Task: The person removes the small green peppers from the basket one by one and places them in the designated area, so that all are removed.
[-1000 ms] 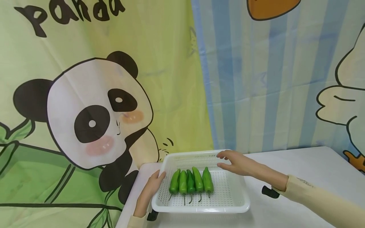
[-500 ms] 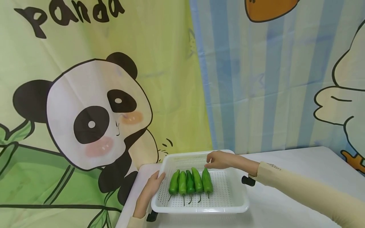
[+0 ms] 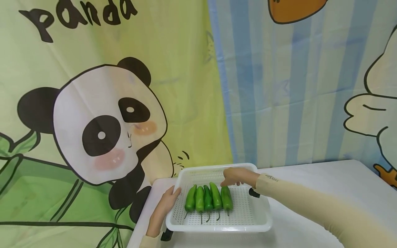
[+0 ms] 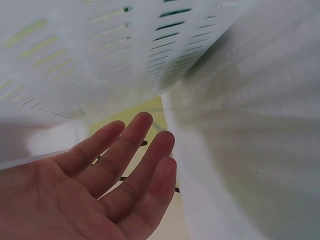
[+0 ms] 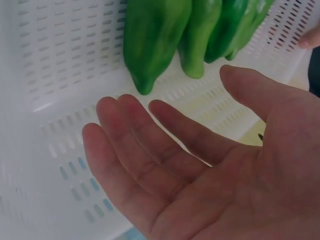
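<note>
Several green peppers [image 3: 208,198] lie side by side in a white plastic basket [image 3: 218,228], stems toward me. My right hand [image 3: 238,176] is inside the basket, above the tip of the rightmost pepper [image 3: 227,199]. The right wrist view shows its fingers [image 5: 142,150] loosely extended, thumb apart, nothing between them, just short of that tip. At the basket's left side is my left hand [image 3: 169,199], its thumb at the rim. In the left wrist view, the fingers [image 4: 135,170] stretch below the slotted outer wall [image 4: 115,55]; the thumb is hidden there.
The basket stands on a white-covered table [image 3: 313,182], near its left edge. A curtain with a printed panda [image 3: 105,120] and blue stripes hangs close behind. Black straps with camera mounts [image 3: 254,193] sit at both wrists.
My right hand has moved left and down into the basket, from the right rim to the rightmost pepper's tip. The left hand and the peppers stay in place.
</note>
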The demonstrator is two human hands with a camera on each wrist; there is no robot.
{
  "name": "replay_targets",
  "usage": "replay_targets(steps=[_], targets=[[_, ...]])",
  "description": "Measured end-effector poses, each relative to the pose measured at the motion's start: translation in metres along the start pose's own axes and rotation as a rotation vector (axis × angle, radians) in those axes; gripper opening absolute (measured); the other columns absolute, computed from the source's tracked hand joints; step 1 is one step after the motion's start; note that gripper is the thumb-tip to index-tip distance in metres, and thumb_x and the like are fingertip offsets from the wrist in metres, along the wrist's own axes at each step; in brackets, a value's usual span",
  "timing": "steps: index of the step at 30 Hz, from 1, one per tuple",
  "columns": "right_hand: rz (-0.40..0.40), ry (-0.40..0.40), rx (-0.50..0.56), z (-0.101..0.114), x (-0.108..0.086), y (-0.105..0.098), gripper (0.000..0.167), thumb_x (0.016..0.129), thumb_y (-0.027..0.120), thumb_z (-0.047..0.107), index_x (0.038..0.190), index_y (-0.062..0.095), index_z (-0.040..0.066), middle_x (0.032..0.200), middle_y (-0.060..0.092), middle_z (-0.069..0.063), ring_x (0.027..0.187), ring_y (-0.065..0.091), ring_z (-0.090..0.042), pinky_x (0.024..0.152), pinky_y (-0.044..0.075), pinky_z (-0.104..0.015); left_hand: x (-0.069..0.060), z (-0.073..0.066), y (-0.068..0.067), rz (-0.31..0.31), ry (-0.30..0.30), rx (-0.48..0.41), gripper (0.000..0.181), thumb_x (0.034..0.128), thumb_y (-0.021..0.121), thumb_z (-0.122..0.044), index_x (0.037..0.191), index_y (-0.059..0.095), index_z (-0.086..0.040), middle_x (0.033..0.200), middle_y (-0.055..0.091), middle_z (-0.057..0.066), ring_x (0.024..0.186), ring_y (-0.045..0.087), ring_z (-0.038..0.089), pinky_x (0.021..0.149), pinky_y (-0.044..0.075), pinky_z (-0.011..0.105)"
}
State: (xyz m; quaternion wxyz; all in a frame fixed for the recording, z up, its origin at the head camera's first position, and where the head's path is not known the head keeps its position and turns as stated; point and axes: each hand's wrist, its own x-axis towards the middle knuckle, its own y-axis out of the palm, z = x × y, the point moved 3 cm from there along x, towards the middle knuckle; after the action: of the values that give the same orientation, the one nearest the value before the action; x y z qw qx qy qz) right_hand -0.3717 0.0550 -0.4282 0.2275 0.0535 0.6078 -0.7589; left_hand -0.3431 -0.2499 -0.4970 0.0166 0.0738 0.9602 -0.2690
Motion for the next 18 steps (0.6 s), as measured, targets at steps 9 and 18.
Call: replay_targets(steps=[9,18], targets=[[-0.017,0.043,0.001,0.007,0.018,0.020,0.029,0.095,0.068,0.039,0.087,0.061,0.012,0.086,0.062,-0.011,0.077,0.064,-0.027,0.061,0.056,-0.037,-0.002,-0.001,0.001,0.016,-0.006,-0.029,0.063,0.1068,0.042,-0.048,0.152,0.037,-0.005,0.121,0.068,0.024,0.085,0.075,0.027,0.063,0.065,0.039],[-0.069,0.014,0.007,0.011,0.021,0.032,0.035,0.097,0.066,0.035,0.072,0.054,0.013,0.071,0.058,-0.007,0.075,0.067,-0.028,0.049,0.044,-0.032,0.000,0.002,0.001,0.015,0.008,-0.032,0.062,0.1067,0.043,-0.047,0.153,0.037,-0.005,0.121,0.068,0.025,0.085,0.075,0.028,0.063,0.065,0.040]])
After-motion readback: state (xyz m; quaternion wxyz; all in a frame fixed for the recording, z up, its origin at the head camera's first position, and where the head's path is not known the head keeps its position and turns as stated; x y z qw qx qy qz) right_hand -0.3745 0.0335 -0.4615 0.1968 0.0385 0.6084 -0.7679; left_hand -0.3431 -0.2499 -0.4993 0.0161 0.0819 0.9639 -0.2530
